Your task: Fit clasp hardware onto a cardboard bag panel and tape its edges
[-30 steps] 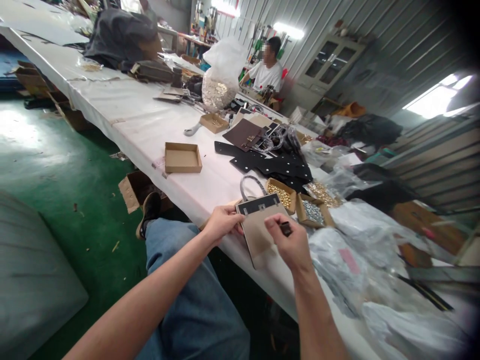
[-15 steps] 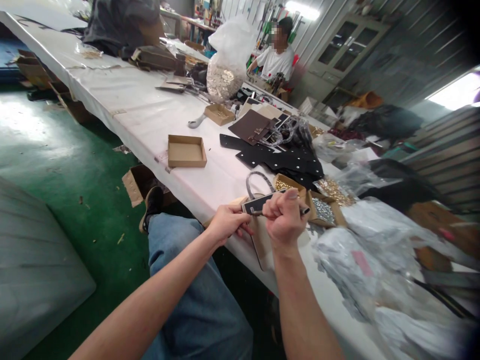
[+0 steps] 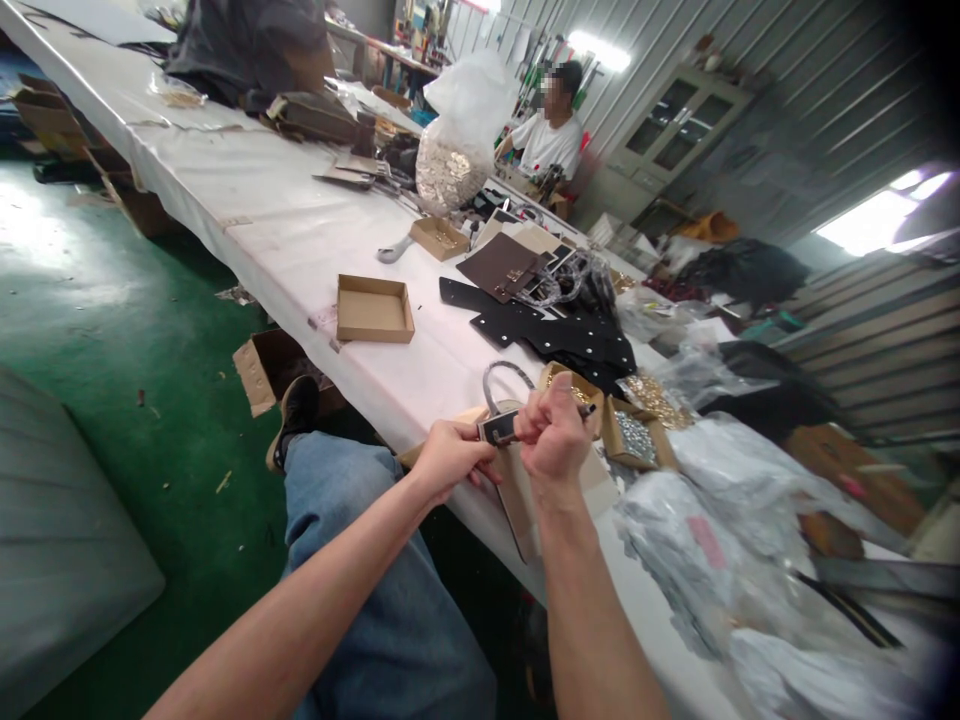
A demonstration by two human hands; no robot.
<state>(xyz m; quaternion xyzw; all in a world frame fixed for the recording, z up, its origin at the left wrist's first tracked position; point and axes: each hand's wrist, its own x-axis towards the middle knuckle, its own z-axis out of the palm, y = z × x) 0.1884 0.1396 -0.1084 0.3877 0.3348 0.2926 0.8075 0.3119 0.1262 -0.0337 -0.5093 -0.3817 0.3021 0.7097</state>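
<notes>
While clasping beige panel (image 3: 515,495) at desk (image 3: 442,375) edge with left hand (image 3: 451,458), probably for steadiness, clenching grip of right hand (image 3: 555,435) around dark object (image 3: 589,411); with silver fittings (image 3: 632,433) boxed nearby, presumably for reach.

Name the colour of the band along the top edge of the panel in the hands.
The band is black, best seen in the head view.

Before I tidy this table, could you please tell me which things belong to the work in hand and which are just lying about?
In use:
beige panel, held in the left hand
dark object, gripped in the right hand

Apparently lying about:
shallow cardboard box
brown panel
dark cloth
plastic bags
</notes>
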